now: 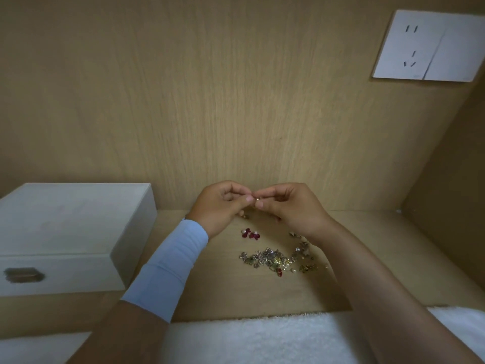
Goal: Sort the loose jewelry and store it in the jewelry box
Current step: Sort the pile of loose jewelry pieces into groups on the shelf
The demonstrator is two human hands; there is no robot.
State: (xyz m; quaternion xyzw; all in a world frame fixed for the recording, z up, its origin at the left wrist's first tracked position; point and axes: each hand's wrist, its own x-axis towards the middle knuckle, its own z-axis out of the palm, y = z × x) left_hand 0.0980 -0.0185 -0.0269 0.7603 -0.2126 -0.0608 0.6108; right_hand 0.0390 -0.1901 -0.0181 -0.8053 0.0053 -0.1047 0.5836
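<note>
Pinching 1 tiny earring (256, 199) between left hand (219, 206) and right hand (291, 206) fingertips; light, slippery, best gripped at edges.

Wooden shelf (236, 292) holds closed box (65, 232), jewelry pile (278, 258).

Shelf (367, 258) and back panel (210, 101): matt wood-grain laminate. Box (65, 227), left of the hands: pale, matt painted wood, dull metal clasp (22, 275). Jewelry (275, 258), below the hands: shiny metal, glossy red stones, pearly beads. Sleeve (168, 269): smooth light-blue cloth. Towel (262, 340), nearest: white rough terry. Socket (430, 48): smooth white plastic.
</note>
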